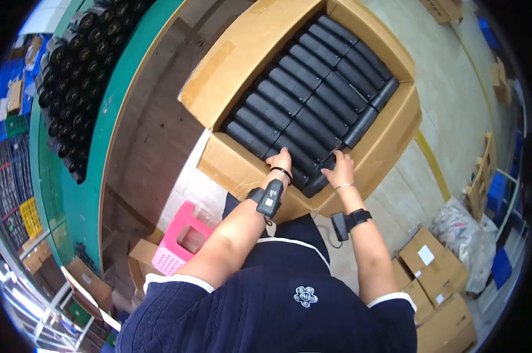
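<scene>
Both hands reach into a big brown box (372,156) full of black tubes (313,100) that lie side by side in two rows. The left hand (279,160) rests on top of the tubes at the near end of the box, fingers bent down over them. The right hand (338,169) is just beside it, and its fingers curl around the end of one tube (326,166) at the near edge. I cannot tell if the left hand really grips a tube or only touches it.

More black tubes (72,76) stand packed together on a green table (95,194) to the left. A pink basket (181,238) sits on the floor below the box. Small brown boxes (433,276) with white square labels are stacked at the lower right. A clear bag (469,235) lies next to them.
</scene>
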Demonstrator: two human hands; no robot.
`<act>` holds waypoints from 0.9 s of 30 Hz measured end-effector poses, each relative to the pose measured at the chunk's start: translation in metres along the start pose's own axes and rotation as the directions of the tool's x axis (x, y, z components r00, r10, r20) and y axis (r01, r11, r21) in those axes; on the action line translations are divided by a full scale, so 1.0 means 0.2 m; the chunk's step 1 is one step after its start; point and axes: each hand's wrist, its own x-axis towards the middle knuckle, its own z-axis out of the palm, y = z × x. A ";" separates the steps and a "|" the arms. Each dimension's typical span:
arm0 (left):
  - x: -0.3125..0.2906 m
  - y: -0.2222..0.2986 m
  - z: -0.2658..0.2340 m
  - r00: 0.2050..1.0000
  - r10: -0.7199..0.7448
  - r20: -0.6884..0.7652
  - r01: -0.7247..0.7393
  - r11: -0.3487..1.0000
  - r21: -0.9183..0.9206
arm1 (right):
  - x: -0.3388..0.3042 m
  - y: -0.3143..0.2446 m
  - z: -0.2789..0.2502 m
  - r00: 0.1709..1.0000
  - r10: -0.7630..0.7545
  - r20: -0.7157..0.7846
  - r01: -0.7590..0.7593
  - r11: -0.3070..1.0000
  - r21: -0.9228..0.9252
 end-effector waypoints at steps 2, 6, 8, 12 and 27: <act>0.21 -0.03 -0.03 0.999 0.036 -0.015 -0.038 0.985 -0.166 | 0.01 -0.11 -0.10 0.995 -0.089 0.051 0.088 0.996 0.015; 0.47 -0.17 0.00 0.997 0.023 0.071 -0.007 0.976 -0.217 | 0.00 -0.28 -0.25 0.972 -0.204 0.113 0.206 0.978 -0.011; 0.64 -0.21 0.00 0.998 0.057 0.014 -0.054 0.981 -0.186 | 0.07 -0.35 -0.27 0.945 -0.278 0.172 0.293 0.954 -0.064; 0.43 -0.18 0.02 0.971 0.081 0.226 -0.028 0.973 -0.230 | 0.20 -0.21 -0.42 0.917 -0.279 0.284 0.258 0.960 0.110; 0.05 -0.25 0.02 0.932 0.341 0.123 -0.341 0.940 -0.021 | 0.96 0.29 -0.14 0.966 0.104 -0.236 -0.160 0.960 -0.231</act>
